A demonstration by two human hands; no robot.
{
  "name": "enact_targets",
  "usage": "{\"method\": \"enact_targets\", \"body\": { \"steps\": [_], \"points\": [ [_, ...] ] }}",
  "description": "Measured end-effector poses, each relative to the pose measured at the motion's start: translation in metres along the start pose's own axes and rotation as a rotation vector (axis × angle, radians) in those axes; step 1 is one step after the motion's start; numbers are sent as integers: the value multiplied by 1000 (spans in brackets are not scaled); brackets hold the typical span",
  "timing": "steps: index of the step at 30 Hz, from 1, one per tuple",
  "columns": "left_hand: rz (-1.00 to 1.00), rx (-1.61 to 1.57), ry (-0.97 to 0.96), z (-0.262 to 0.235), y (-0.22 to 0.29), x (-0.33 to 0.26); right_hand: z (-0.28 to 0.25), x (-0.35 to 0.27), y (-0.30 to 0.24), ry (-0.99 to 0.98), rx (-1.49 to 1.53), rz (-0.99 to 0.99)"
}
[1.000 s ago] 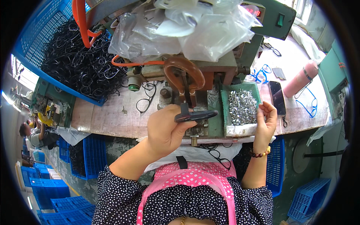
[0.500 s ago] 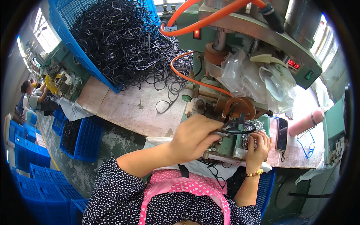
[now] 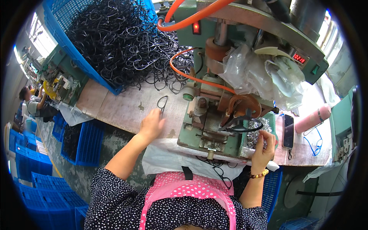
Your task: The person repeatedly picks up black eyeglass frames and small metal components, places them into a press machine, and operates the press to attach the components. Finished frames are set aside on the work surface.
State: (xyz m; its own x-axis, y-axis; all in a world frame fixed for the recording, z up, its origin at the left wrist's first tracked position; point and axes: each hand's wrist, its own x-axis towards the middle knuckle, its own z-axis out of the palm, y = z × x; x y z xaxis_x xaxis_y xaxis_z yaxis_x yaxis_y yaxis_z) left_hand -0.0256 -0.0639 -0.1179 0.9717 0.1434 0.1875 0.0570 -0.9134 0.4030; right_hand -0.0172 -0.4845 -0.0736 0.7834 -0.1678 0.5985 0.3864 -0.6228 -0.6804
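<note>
My left hand (image 3: 151,125) is low over the table, its fingers closed on a thin black spectacle frame (image 3: 163,102); one rim shows past the fingertips and the hand covers the rest. My right hand (image 3: 264,148) is at the edge of a green tray (image 3: 271,123) of small shiny metal pieces (image 3: 254,134). Its thumb and forefinger are pinched together, and whatever lies between them is too small to make out. Another black spectacle frame (image 3: 245,128) sits at the fixture of the green press (image 3: 203,128), just beyond my right hand.
A blue basket (image 3: 82,63) spills a tangled heap of black frames (image 3: 122,46) onto the table. Orange hoses (image 3: 195,23) and plastic bags (image 3: 264,74) hang by the press. At right are a phone (image 3: 288,131), a pink bottle (image 3: 312,119) and a blue spectacle frame (image 3: 317,143).
My left hand has left the fixture and moved left to the frame on the table. The black frame stays at the press. My right hand's fingers have drawn up into a pinch.
</note>
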Motion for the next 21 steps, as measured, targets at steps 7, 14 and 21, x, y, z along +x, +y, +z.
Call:
{"method": "enact_targets", "body": {
  "steps": [7,14,21],
  "points": [
    [163,26,134,-22,16,2,6,-7,0,-8,372,252],
    [545,328,-11,-17,10,17,1,-11,-7,-33,615,297],
    [483,404,-37,-28,8,13,4,-9,-13,-33,553,227]
  ]
}}
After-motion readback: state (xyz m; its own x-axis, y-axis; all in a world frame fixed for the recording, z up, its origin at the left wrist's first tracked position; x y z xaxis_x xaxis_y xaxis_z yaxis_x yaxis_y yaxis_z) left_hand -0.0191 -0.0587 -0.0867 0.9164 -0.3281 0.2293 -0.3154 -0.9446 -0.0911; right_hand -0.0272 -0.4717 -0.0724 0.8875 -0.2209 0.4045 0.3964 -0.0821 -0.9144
